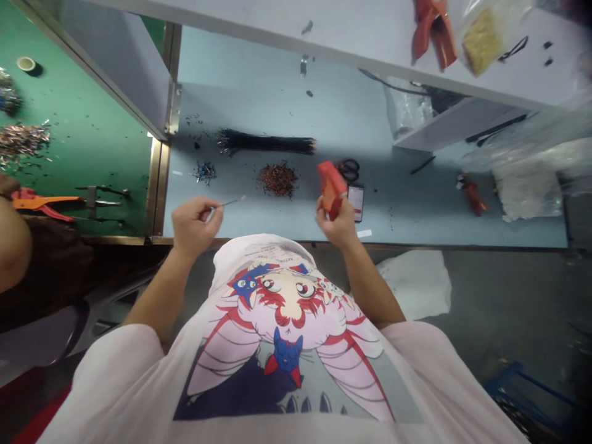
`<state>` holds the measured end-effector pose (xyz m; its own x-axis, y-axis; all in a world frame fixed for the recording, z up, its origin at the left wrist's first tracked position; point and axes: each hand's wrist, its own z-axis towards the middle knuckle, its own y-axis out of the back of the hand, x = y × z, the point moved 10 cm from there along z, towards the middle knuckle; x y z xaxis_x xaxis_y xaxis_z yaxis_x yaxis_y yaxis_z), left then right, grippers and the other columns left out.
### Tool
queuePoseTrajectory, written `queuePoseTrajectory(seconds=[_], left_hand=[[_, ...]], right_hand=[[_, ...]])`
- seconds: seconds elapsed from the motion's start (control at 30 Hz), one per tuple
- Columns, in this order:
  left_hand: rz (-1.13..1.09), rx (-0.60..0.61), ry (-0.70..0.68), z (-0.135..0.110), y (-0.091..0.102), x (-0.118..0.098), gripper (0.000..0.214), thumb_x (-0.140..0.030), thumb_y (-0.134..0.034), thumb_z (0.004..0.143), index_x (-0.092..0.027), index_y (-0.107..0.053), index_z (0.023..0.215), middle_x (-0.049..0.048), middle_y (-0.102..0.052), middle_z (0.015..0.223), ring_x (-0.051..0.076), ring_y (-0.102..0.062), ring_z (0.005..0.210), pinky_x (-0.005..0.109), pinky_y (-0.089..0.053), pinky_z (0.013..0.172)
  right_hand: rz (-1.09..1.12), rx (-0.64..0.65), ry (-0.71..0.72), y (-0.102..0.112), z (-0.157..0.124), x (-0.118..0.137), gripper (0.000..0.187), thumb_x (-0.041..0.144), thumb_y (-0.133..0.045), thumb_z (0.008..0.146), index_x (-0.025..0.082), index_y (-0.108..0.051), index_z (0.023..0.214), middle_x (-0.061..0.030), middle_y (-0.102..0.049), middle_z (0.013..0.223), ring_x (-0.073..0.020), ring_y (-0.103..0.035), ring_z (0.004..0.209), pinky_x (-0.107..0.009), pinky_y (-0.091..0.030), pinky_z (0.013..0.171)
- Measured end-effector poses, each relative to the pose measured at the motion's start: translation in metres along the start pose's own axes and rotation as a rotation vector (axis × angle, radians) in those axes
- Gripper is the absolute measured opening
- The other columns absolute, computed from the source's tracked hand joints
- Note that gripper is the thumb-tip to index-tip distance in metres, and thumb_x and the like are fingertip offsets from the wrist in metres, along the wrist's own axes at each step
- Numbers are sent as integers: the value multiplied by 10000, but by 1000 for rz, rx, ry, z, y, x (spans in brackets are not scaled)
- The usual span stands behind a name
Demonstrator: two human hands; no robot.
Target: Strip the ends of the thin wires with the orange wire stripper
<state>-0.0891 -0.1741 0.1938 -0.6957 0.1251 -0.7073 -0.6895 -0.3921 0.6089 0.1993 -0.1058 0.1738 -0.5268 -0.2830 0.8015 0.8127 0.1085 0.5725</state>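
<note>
My left hand (195,228) pinches a thin wire with a bright metal tip (229,204) between its fingers, above the front edge of a pale blue workbench (398,216). My right hand (335,225) grips a red hand tool (332,188), possibly a crimper. Just beyond that tool lie black-handled scissors (349,169) and a smartphone (355,202). On the bench ahead of my hands are a bundle of black wires (266,142), a heap of reddish-brown wire pieces (277,179) and a small cluster of blue-and-metal parts (204,173).
A white shelf (296,43) overhangs the far bench, holding red pliers (433,34) and a plastic bag (481,37). Left of a metal post (160,185) is a green bench with orange-handled pliers (41,203). Another person's arm (12,243) shows at the left edge.
</note>
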Motion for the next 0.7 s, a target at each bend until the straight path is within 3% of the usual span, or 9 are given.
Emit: queuePoseTrajectory(seconds=[0.1,0.23,0.33,0.53,0.7], left_hand=[[-194,-24,233,2,-2,26,103,-261,-660,712,-172,-678,760,-35,-549,552,76,-458,497,209,-364,500],[-442,2,380,0,-30,17,125,-272,-657,717,-153,-664,755,-15,-604,616,70,-506,535,193,-398,513],[-563,-28,441,-1,-41,9,110,-261,-662,711,-155,-647,738,-31,-569,580,57,-476,504,181,-376,485],[-723,-31,471,0,-53,3,100,-249,-694,688,-170,-644,723,-37,-559,599,54,-473,523,179,-390,515],[-659,-5,377,5,-61,-19,79,-237,-687,697,-168,-650,704,-19,-604,647,72,-517,587,187,-418,558]], right_hand=[[50,-49,-42,9,19,-23,237,178,-576,735,207,-525,964,-26,-600,839,-169,-571,731,-321,-455,734],[-12,-99,-81,-1,44,-37,292,185,-610,707,191,-523,986,-35,-601,866,-177,-569,770,-352,-453,789],[44,-113,-158,-11,47,-41,246,187,-601,699,185,-528,934,-38,-587,859,-179,-566,787,-363,-467,789],[784,185,-573,-68,6,-41,344,234,-678,641,176,-514,938,-13,-594,826,-167,-612,704,-362,-536,653],[1080,256,-657,-81,-11,-13,349,244,-723,662,162,-530,941,5,-600,777,-151,-612,678,-371,-558,662]])
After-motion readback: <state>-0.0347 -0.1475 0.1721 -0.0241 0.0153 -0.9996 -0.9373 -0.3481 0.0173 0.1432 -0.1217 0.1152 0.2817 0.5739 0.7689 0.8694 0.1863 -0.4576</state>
